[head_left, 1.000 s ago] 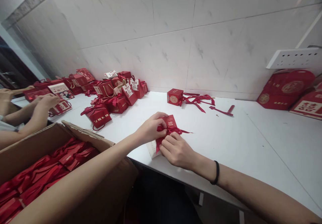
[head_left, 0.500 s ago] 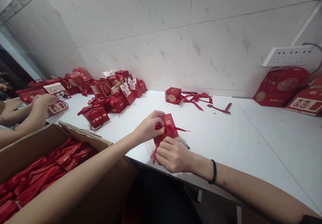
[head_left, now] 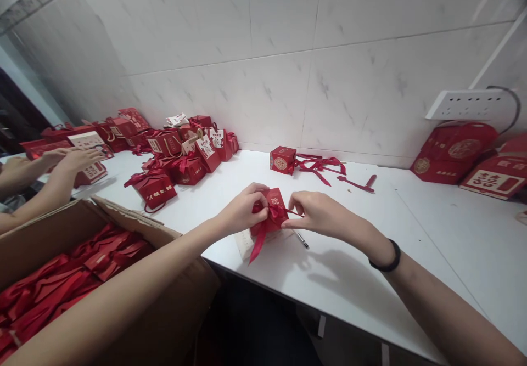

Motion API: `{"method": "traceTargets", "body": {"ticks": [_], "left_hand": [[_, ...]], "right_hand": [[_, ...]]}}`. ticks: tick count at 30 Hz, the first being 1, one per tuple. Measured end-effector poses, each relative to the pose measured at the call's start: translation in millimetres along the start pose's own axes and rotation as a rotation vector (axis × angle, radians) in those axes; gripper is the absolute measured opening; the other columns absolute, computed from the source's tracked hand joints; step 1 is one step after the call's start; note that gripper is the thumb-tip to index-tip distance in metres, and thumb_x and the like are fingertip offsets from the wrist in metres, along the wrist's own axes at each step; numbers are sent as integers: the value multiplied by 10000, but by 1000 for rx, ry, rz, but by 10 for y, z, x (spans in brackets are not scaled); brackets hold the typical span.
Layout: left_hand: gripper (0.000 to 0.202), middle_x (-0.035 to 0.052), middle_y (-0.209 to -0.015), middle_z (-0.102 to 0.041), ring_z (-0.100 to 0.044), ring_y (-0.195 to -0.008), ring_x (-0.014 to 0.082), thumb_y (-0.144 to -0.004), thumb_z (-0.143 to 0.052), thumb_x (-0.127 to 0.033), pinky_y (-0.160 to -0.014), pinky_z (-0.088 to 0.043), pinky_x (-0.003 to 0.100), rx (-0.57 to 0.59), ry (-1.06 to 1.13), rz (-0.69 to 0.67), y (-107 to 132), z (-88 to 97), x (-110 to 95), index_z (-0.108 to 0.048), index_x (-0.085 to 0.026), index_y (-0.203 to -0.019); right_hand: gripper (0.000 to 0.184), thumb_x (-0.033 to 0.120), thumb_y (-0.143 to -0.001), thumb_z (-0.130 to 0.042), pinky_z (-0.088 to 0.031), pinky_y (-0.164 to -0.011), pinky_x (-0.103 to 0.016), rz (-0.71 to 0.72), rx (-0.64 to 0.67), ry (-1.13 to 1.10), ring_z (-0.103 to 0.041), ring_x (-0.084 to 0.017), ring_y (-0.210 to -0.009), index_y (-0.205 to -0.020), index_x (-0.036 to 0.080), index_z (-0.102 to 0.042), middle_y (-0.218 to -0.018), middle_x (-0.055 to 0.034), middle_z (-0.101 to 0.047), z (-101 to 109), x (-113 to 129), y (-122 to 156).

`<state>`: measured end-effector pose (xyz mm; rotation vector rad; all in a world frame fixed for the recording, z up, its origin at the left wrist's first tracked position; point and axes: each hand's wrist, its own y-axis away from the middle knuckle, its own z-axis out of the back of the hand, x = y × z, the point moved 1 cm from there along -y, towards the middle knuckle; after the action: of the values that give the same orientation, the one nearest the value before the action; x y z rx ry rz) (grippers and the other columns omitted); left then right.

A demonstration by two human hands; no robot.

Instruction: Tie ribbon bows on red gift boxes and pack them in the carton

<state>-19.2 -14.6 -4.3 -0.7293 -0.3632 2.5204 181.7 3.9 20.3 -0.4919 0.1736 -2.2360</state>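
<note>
A small red gift box with gold print stands in front of me near the table's front edge, a dark red ribbon tied about it. My left hand is closed at the box's left side, pinching the ribbon by the knot. To the right, my right hand grips the ribbon's other end between thumb and fingers, drawn out sideways from the bow. One ribbon tail hangs down the box's front. Beneath the box lies a pale printed paper or pad, partly hidden, with a pen beside it.
An open cardboard box full of red ribboned boxes stands at left. Finished-looking red gift boxes crowd the table behind it. Another red box and loose ribbons lie near the wall. A co-worker's hands are at far left.
My right hand has gone from the lower ribbon tail, now hanging free, up to the right-hand ribbon end. My left hand stays pinched at the knot.
</note>
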Motion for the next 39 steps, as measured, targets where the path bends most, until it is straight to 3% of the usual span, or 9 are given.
{"method": "traceTargets", "body": {"ticks": [3, 8, 11, 14, 17, 22, 28, 34, 39], "left_hand": [[43, 77, -1151, -482, -526, -1031, 182, -742, -515, -198, -884, -465, 322, 2, 4, -14, 12, 10, -28, -539, -173, -717], [46, 82, -1133, -492, -527, -1021, 182, -750, -504, -186, -873, -472, 322, -2, 9, -28, 25, 23, -61, -522, -171, -710], [47, 81, -1125, -496, -525, -1022, 178, -747, -496, -167, -871, -470, 319, -1, 20, -30, 23, 20, -64, -515, -173, -705], [44, 80, -1141, -487, -520, -1032, 179, -746, -499, -170, -877, -466, 318, 2, 21, -24, 24, 14, -54, -518, -174, -706], [45, 81, -1149, -481, -513, -1043, 182, -754, -504, -188, -889, -459, 322, 4, 16, -31, 30, 16, -50, -523, -176, -715], [27, 78, -1144, -482, -526, -1019, 174, -751, -503, -182, -862, -473, 313, 7, 2, -43, 36, 21, -62, -521, -177, -731], [38, 83, -1111, -502, -534, -998, 179, -719, -507, -139, -825, -487, 315, -21, -30, -62, 33, 2, -79, -504, -176, -712], [36, 83, -1131, -491, -529, -1007, 178, -720, -509, -140, -823, -486, 306, -9, -38, -64, 41, 8, -81, -506, -175, -722], [58, 79, -1122, -494, -525, -1014, 184, -712, -530, -142, -820, -490, 317, -12, -28, -68, 39, 7, -80, -489, -182, -724]], "right_hand": [[274, 233, -693, -736, -372, -528, -246, 62, -126, 10, -496, -149, -626, -849, 164, -522, -777, -19, -551, -83, 10, -35], [120, 119, -825, -532, -400, -602, -247, 107, -142, -186, -511, -130, -655, -716, 169, -539, -722, -3, -556, -154, -2, -78], [73, 156, -783, -590, -400, -587, -256, 94, -51, -187, -506, -142, -661, -744, 169, -530, -734, -4, -557, -133, -19, -51], [287, 290, -675, -735, -398, -558, -260, 101, 15, -208, -505, -161, -687, -805, 171, -509, -789, -10, -558, -132, -1, -28], [149, 285, -792, -627, -394, -562, -254, 81, -66, -317, -511, -141, -652, -793, 173, -527, -760, -1, -572, -156, 22, -55], [146, 181, -854, -474, -417, -633, -255, -19, -174, -513, -552, -129, -698, -770, 173, -592, -775, -4, -621, -199, -50, -144], [258, 400, -797, -577, -408, -507, -246, -294, -50, -677, -558, -145, -597, -900, 163, -575, -681, -4, -600, -185, -75, -130], [189, 101, -739, -557, -462, -599, -239, -214, -57, -739, -610, -150, -717, -913, 175, -561, -765, -7, -647, -203, -31, -106], [175, 71, -759, -502, -477, -681, -262, -133, -177, -727, -610, -141, -760, -885, 173, -568, -838, -14, -649, -229, -36, -123]]}}
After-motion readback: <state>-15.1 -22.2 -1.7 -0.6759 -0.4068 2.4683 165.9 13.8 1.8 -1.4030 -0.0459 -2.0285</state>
